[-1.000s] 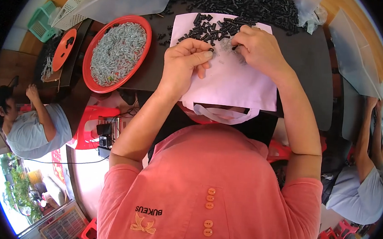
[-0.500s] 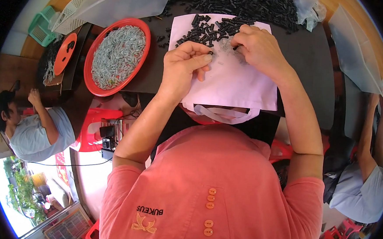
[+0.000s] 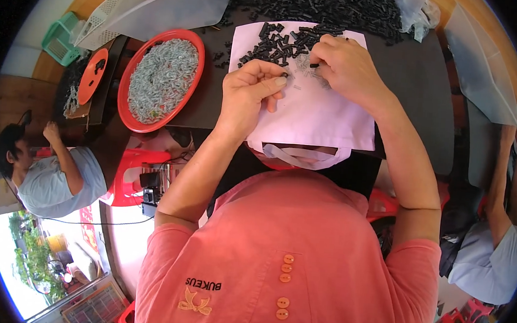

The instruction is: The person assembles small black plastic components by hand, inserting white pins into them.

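Note:
My left hand (image 3: 248, 88) pinches a small black piece (image 3: 285, 75) between thumb and forefinger, above the white cloth bag (image 3: 308, 120). To its right, my right hand (image 3: 348, 66) is closed low over the bag, and a small black piece (image 3: 315, 65) shows at its fingertips. Its finer shape is hidden by the fingers. Beneath and between the hands lie small clear pieces (image 3: 300, 66), a few of them loose. A pile of short black tube-like pieces (image 3: 276, 42) covers the bag's far part.
A red basin (image 3: 123, 109) full of small clear pieces stands left on the dark table (image 3: 416, 106). A large heap of black pieces (image 3: 321, 5) spreads along the far side. Translucent bins (image 3: 185, 6) flank it. One co-worker (image 3: 62, 176) sits left, another (image 3: 486, 258) right.
Both hands stay nearly in place, with the left still pinching its black piece. The right hand has shifted slightly left, and the clear pieces beneath it look more spread out.

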The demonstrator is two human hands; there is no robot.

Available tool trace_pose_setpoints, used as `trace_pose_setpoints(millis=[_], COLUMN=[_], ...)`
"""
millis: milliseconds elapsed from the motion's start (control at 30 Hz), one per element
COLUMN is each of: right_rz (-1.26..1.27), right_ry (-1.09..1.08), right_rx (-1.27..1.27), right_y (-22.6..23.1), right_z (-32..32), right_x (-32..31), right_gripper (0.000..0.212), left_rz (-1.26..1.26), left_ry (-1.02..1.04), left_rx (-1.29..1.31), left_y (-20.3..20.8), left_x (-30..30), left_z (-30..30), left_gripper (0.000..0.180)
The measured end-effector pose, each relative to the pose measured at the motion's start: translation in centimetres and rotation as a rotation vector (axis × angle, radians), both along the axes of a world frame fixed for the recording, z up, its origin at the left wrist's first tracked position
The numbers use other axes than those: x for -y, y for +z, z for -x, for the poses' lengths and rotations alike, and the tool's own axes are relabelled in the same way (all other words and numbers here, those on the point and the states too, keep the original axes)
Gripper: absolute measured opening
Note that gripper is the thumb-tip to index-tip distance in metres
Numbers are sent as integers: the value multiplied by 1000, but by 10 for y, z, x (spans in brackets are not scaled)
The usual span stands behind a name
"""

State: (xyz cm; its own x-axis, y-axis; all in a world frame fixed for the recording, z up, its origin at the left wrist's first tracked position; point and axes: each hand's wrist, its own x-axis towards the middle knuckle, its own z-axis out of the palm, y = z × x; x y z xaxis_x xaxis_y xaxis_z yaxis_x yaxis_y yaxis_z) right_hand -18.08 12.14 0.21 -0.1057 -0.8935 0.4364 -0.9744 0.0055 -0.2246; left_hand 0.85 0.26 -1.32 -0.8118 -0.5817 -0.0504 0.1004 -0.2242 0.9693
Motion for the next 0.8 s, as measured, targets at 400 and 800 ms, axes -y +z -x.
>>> trace_pose_setpoints(millis=[400, 800], right_rz=[75, 109], right_ry=[232, 246], right_rx=[476, 608], right_y=[2, 10], right_z=[-32, -36], right_x=[2, -2], right_gripper=[14, 15], left_rz=[88, 118], left_ry=[-11, -23], left_rx=[14, -11], left_y=[1, 0], left_x=[-3, -4], left_z=[-1, -2], left_gripper=[10, 9])
